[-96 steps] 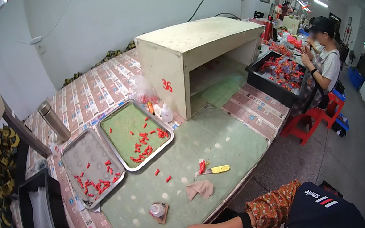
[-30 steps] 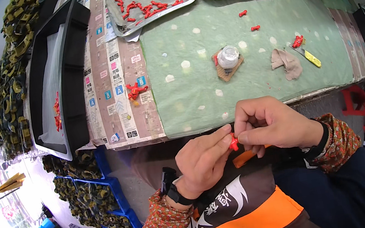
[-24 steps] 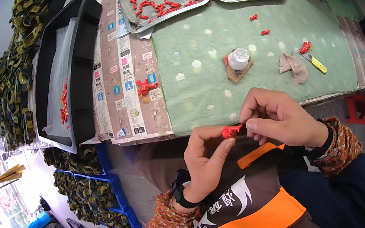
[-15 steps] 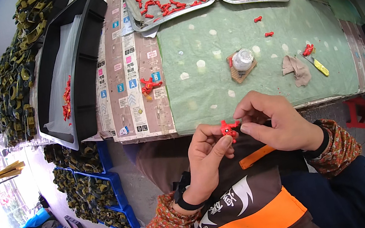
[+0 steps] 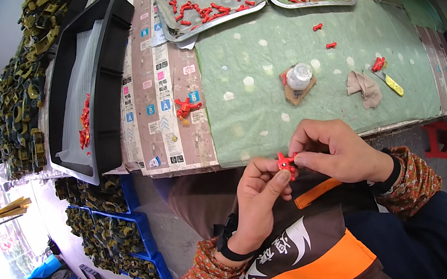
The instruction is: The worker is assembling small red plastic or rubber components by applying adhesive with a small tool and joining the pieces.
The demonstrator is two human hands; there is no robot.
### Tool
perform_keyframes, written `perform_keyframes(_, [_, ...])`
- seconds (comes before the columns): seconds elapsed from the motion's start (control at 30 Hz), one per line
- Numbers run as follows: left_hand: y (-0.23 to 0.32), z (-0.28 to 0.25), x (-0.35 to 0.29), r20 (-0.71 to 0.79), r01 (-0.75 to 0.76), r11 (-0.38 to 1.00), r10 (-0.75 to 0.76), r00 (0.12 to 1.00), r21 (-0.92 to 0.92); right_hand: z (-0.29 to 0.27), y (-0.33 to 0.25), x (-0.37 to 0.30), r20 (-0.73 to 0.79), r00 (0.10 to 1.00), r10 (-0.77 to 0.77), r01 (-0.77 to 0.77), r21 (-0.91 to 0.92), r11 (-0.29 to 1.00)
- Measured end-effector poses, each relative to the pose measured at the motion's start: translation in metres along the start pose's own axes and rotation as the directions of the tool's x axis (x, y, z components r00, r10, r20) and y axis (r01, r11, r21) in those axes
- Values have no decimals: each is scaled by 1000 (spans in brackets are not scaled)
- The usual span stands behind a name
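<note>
A small red toy figure [image 5: 285, 164] is held between my hands just off the table's near edge. My left hand [image 5: 263, 186] grips its body between thumb and fingertips. My right hand [image 5: 331, 151] pinches a limb-like red part at the figure's right side; whether that part is joined to the body is hard to make out. On the green cloth [image 5: 249, 118] ahead stands a clear jar [image 5: 299, 75] on a small wooden block [image 5: 293, 95]. Another red figure [image 5: 186, 107] lies on the printed table cover to the left.
Two metal trays [image 5: 215, 23] at the back hold several red pieces. At right lie a beige rag [image 5: 364, 89], a yellow-handled knife [image 5: 393, 85] and a red piece [image 5: 379, 64]. A black bin [image 5: 109, 81] stands left, near blue crates [image 5: 146, 233] of dark green and yellow parts.
My right hand has come in closer to my left, and its fingertips now meet the figure's side. The figure has shifted slightly right and is turned a little.
</note>
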State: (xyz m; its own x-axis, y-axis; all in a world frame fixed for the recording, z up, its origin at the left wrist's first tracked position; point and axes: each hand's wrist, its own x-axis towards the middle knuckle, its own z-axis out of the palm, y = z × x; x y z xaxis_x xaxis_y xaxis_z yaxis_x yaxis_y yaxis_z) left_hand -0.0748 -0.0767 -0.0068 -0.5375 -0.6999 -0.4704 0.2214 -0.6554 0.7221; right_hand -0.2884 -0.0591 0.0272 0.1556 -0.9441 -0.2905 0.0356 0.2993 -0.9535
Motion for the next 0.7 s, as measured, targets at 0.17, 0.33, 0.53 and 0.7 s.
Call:
perform_keyframes(0.17, [-1,1,0,0,5,999,-5,1000,-48,-1,2,-2,12,997,76,-77,82,994])
perform_keyframes(0.33, [7,2,0,51,26,999,-24,998,-39,-6,-12,-6,30,998,46,-46,-12,999])
perform_keyframes(0.53, [26,0,5,58,2,995,4,998,-101,-30,-65,9,26,988,-153,151,-382,912])
perform_keyframes(0.7, [33,-13,7,9,-64,986,66,998,-157,-57,-101,70,-102,945,-312,202,-569,797])
